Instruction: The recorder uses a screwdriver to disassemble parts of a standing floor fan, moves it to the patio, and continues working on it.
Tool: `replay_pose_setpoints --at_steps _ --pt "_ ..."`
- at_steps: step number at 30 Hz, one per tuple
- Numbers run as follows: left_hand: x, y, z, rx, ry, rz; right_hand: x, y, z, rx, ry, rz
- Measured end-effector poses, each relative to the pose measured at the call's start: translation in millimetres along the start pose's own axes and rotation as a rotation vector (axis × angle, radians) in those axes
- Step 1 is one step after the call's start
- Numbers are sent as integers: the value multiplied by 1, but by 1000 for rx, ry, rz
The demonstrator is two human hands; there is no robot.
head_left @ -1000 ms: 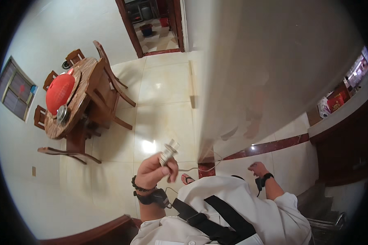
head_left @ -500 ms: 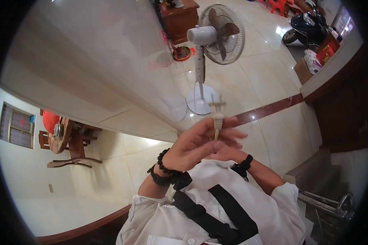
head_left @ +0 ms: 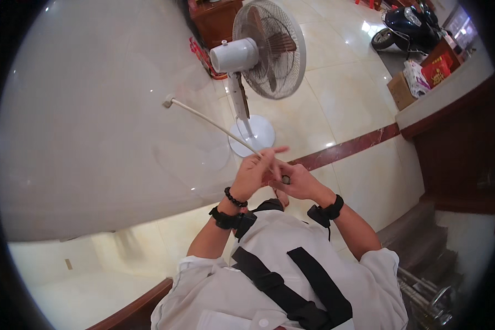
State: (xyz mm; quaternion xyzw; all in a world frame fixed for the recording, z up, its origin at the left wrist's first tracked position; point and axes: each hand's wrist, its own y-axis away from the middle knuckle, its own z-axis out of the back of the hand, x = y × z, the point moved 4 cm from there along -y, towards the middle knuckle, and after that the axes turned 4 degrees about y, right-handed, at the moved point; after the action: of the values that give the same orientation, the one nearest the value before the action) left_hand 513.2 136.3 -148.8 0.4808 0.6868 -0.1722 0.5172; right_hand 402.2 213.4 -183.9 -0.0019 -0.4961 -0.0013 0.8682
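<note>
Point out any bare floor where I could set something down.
Bare tile spreads right of the fan, bordered by the scooter, cardboard box and red floor strip. More lies between that strip and the grey steps. It's crowded where left hand and right hand meet at the cord.

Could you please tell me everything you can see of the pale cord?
The pale cord is slim and plastic-looking, with a blocky plug at its far end. Nearly straight, it slants up and leftward in the picture from the left hand, which touches it. Fingers hide the rest there; whether the right hand touches it is unclear.
</note>
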Motion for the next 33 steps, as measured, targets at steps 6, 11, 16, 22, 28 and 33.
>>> replay_pose_setpoints --at_steps 6,11,16,22,28,33 --pt "-48 -109 111 -649 37 -348 -93 -54 91 -18 69 -117" --pt "-34 -173 215 -853 -91 -205 -111 -100 193 -83 0 -337" --pt "-19 -228 274 -1058 -300 -118 -77 -181 258 -252 65 -244" --pt "24 -247 313 -695 -198 -118 -57 -218 254 -245 167 -126" --pt "71 -242 370 -607 -946 -44 -53 -240 261 -163 210 -41" --pt "114 -226 395 -634 -802 -223 -54 -258 269 -112 226 -196"
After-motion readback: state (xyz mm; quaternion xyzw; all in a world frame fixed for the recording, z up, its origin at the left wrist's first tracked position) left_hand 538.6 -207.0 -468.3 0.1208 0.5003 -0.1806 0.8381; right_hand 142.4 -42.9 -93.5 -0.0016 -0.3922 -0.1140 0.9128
